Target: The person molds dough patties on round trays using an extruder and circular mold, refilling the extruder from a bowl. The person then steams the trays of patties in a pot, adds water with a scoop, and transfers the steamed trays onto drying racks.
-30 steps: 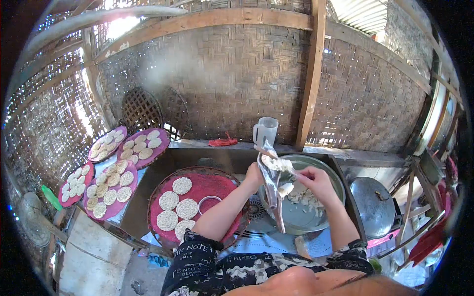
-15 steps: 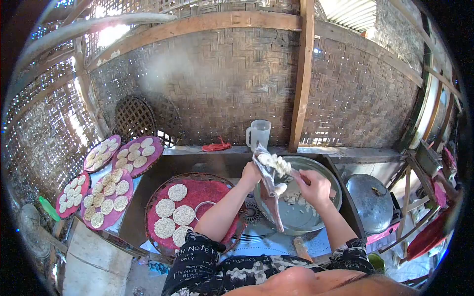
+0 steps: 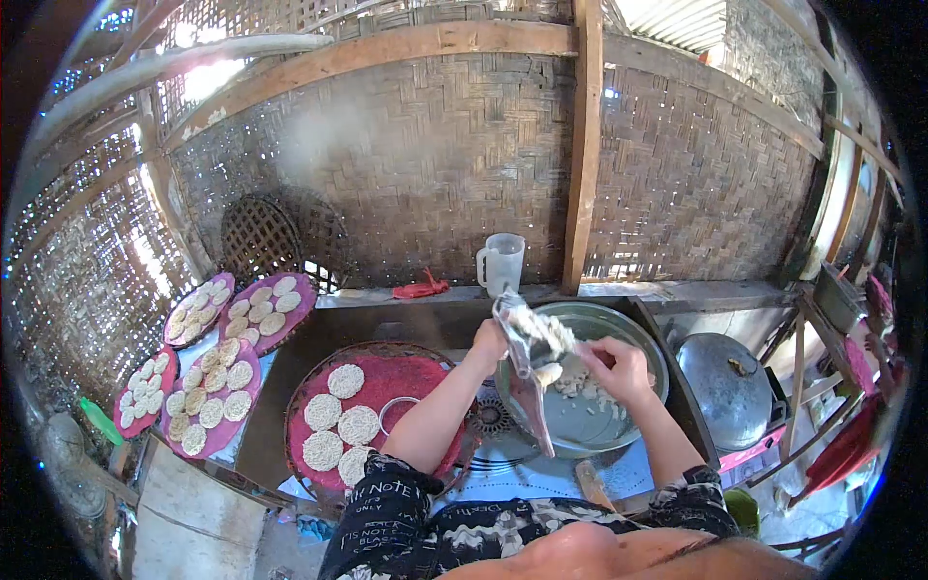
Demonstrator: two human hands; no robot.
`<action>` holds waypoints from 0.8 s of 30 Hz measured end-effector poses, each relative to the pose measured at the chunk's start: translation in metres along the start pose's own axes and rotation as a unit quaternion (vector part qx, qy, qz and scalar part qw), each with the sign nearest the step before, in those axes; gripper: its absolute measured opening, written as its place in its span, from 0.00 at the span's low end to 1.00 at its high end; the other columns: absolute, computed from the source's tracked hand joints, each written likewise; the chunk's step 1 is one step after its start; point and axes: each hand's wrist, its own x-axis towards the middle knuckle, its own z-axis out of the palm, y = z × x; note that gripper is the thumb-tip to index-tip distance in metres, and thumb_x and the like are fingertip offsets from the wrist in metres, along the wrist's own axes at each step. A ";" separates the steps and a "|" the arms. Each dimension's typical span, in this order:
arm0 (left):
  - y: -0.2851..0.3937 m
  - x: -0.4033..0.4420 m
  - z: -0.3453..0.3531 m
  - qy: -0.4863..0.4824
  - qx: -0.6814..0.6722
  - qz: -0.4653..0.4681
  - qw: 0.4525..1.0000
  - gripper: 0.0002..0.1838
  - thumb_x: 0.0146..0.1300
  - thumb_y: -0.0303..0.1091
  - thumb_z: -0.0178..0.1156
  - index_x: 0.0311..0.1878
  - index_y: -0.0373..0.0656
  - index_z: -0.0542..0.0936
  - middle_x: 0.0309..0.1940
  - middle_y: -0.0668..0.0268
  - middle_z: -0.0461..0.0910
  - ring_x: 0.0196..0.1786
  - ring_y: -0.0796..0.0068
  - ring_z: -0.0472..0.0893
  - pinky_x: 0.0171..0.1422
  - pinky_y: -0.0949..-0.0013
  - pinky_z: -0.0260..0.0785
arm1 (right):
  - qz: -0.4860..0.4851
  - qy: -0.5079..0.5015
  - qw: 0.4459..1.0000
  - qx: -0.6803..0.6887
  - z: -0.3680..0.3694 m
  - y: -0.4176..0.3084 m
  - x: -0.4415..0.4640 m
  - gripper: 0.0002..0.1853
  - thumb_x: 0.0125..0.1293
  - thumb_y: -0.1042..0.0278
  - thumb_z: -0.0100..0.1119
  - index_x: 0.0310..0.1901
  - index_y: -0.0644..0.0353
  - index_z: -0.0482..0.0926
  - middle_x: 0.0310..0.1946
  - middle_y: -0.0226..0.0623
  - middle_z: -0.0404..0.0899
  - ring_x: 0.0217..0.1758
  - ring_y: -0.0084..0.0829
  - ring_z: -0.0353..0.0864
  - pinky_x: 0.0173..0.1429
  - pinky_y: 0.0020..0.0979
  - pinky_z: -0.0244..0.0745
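My left hand [image 3: 489,343] grips a limp plastic bag [image 3: 528,391] near its open mouth; its lower end hangs over the basin's left rim. My right hand [image 3: 619,370] is closed on the handle of a spoon-like utensil, mostly hidden by white sticky lumps of food [image 3: 551,333] at the bag's mouth. Below both hands stands a wide metal basin [image 3: 580,440] with more white pieces scattered inside. Left of my left forearm, a round tray lined with red cloth [image 3: 406,362] holds several round rice cakes [image 3: 359,424] and a white ring [image 3: 394,416].
More trays of round cakes [image 3: 217,387] stand at the left. A clear plastic jug [image 3: 504,264] and a red plastic bag [image 3: 421,286] sit on the back ledge. At the right, a lidded metal pot [image 3: 725,396] rests on a stove. A wooden piece [image 3: 592,483] lies before the basin.
My right hand and the utensil have shifted slightly, and the white lumps sit closer against the bag's mouth. My left hand keeps its grip on the bag. The view has moved a little.
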 end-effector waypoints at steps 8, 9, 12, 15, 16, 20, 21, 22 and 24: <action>0.050 -0.053 -0.021 -0.019 -0.067 0.073 0.995 0.12 0.43 0.20 0.63 0.32 0.43 0.74 0.31 0.67 0.74 0.33 0.71 0.76 0.39 0.66 0.72 | 0.192 -0.150 0.953 -0.178 -0.042 0.056 0.004 0.18 0.55 0.56 0.57 0.40 0.62 0.79 0.32 0.43 0.80 0.36 0.35 0.79 0.42 0.32 0.71; 0.055 -0.061 -0.021 -0.016 -0.085 0.101 0.991 0.12 0.43 0.21 0.63 0.32 0.43 0.74 0.31 0.67 0.74 0.34 0.71 0.76 0.43 0.62 0.71 | 0.115 -0.102 0.976 -0.155 -0.032 0.066 0.002 0.19 0.56 0.55 0.56 0.43 0.61 0.77 0.36 0.44 0.78 0.40 0.35 0.78 0.45 0.32 0.70; 0.068 -0.073 -0.025 -0.052 -0.156 0.193 0.967 0.13 0.43 0.25 0.61 0.34 0.45 0.72 0.30 0.68 0.69 0.34 0.69 0.75 0.60 0.47 0.59 | 0.118 -0.108 0.971 0.175 0.011 0.072 -0.003 0.27 0.61 0.50 0.49 0.56 0.61 0.68 0.53 0.45 0.69 0.56 0.37 0.67 0.59 0.35 0.61; 0.106 -0.111 0.001 -0.140 -0.227 0.277 0.923 0.15 0.40 0.30 0.65 0.31 0.46 0.70 0.28 0.71 0.68 0.32 0.70 0.75 0.61 0.47 0.59 | 0.211 -0.304 0.673 0.640 0.045 -0.010 -0.020 0.45 0.57 0.28 0.32 0.62 0.64 0.56 0.55 0.45 0.67 0.59 0.40 0.64 0.63 0.42 0.56; 0.112 -0.124 0.008 -0.157 -0.227 0.292 0.916 0.15 0.40 0.31 0.65 0.30 0.46 0.69 0.29 0.71 0.67 0.32 0.70 0.75 0.60 0.48 0.59 | 0.244 -0.351 0.556 0.712 0.048 -0.040 -0.026 0.49 0.52 0.24 0.29 0.62 0.63 0.56 0.55 0.45 0.67 0.58 0.41 0.65 0.61 0.42 0.57; 0.118 -0.163 0.003 -0.198 -0.162 0.336 0.906 0.22 0.41 0.34 0.67 0.41 0.43 0.71 0.42 0.65 0.69 0.41 0.64 0.76 0.61 0.50 0.60 | 0.313 -0.320 0.173 0.877 0.052 -0.112 -0.042 0.54 0.42 0.16 0.28 0.58 0.58 0.62 0.47 0.50 0.70 0.39 0.41 0.75 0.41 0.39 0.72; 0.125 -0.191 0.008 -0.122 -0.122 0.318 0.932 0.26 0.41 0.34 0.67 0.46 0.43 0.71 0.47 0.63 0.69 0.45 0.62 0.75 0.62 0.52 0.60 | 0.257 -0.403 0.139 0.868 0.058 -0.102 -0.042 0.52 0.43 0.16 0.28 0.57 0.56 0.62 0.45 0.50 0.71 0.30 0.36 0.73 0.30 0.33 0.70; 0.128 -0.209 0.010 -0.045 -0.082 0.297 0.950 0.29 0.41 0.34 0.67 0.51 0.42 0.71 0.52 0.60 0.68 0.49 0.60 0.75 0.62 0.53 0.60 | 0.249 -0.417 0.194 0.852 0.057 -0.094 -0.042 0.49 0.45 0.18 0.29 0.57 0.55 0.62 0.42 0.51 0.72 0.20 0.29 0.67 0.19 0.25 0.61; 0.106 -0.208 -0.029 0.021 0.131 0.305 0.943 0.31 0.47 0.39 0.67 0.54 0.39 0.69 0.52 0.59 0.69 0.51 0.67 0.73 0.46 0.72 0.72 | 0.248 -0.385 0.361 0.813 0.048 -0.088 -0.042 0.45 0.50 0.22 0.34 0.57 0.55 0.60 0.38 0.52 0.73 0.10 0.19 0.60 0.07 0.17 0.51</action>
